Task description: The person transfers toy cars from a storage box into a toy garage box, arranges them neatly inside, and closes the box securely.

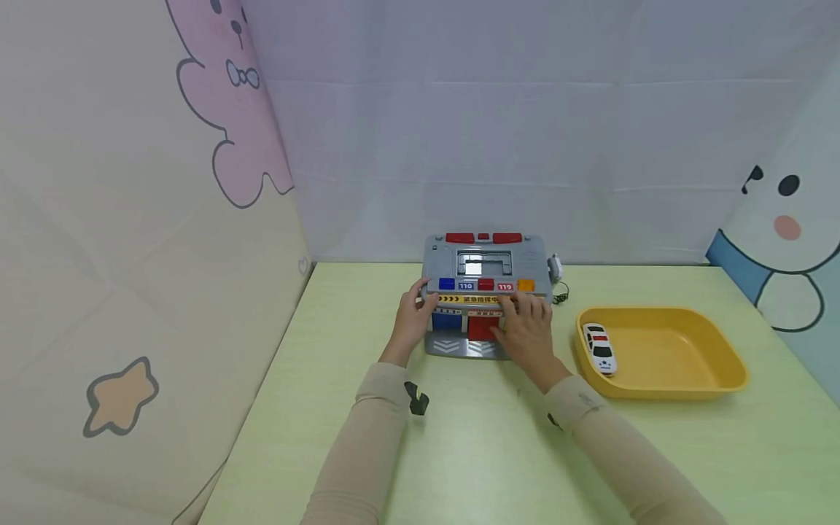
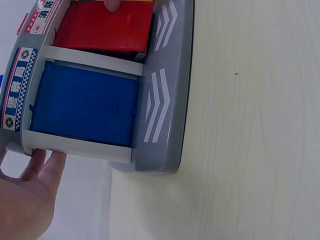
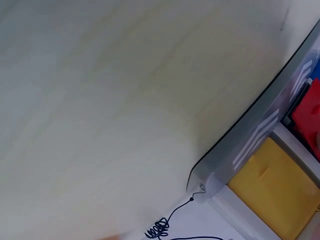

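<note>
A grey toy emergency station [image 1: 534,266] stands at the table's far side, with a blue garage door [image 2: 85,105], a red garage door [image 2: 105,27] and a yellow garage door [image 3: 275,187]. My left hand [image 1: 412,321] holds the station's left edge, thumb and fingers bent around it; some fingertips are hidden behind its side wall. Over the front of the roof lie the fingers of my right hand [image 1: 528,335], while its thumb touches the red door. That door's lower edge stands slightly out, with a dark gap beside it. The blue door is down.
Right of the station, a yellow tray [image 1: 682,390] holds a white toy police car [image 1: 600,351] along its left wall. A white handset [image 1: 555,268] with a coiled black cord [image 1: 561,294] hangs at the station's right side. Printed curtains border the pale green table [image 1: 472,452].
</note>
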Available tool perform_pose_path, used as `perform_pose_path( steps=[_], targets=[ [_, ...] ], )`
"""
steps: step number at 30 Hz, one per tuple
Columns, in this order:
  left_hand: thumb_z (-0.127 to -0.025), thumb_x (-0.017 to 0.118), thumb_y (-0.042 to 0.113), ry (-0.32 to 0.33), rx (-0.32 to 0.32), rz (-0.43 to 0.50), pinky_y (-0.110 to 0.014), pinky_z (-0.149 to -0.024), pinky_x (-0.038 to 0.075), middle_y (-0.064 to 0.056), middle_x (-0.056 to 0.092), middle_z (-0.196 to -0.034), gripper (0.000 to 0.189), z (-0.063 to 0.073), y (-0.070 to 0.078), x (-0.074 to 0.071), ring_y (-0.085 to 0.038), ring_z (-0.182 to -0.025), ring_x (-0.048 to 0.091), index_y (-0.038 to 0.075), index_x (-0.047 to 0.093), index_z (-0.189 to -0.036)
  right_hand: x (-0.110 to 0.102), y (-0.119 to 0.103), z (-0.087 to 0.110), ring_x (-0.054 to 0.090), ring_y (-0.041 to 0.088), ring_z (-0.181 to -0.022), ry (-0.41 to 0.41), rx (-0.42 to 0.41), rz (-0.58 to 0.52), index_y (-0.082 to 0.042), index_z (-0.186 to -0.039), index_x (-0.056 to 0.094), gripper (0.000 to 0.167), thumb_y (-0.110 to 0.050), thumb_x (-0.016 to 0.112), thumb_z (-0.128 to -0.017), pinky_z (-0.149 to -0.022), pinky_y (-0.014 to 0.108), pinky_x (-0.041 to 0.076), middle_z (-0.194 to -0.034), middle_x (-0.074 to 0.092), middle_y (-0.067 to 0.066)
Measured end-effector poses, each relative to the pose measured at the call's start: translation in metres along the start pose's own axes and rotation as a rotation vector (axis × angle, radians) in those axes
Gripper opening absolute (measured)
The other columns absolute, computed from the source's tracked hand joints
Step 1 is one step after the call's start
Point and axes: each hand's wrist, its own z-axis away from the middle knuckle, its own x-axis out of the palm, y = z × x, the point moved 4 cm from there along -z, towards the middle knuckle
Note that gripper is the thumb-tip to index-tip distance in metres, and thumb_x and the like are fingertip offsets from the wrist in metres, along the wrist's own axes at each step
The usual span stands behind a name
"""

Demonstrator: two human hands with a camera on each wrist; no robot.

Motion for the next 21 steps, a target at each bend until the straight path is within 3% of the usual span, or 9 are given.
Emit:
perform_pose_path(
  steps=[21],
  targets=[
    [-0.102, 0.05, 0.038, -0.005, -0.003, -0.01, -0.045, -0.099, 0.045, -0.015, 0.043, -0.137, 0.049, -0.0019, -0.0015, -0.0003, -0.034, -0.123, 0.05, 0.023, 0.042, -0.147, 0.0082, -0.0005, -0.0016, 0.031, 0.037, -0.112, 0.007, -0.005, 0.145, -0.011, -0.122, 0.035, 0.075, -0.031, 0.088, -0.073, -0.09, 0.051, 0.029, -0.122, 0.03, 0.017]
  ],
)
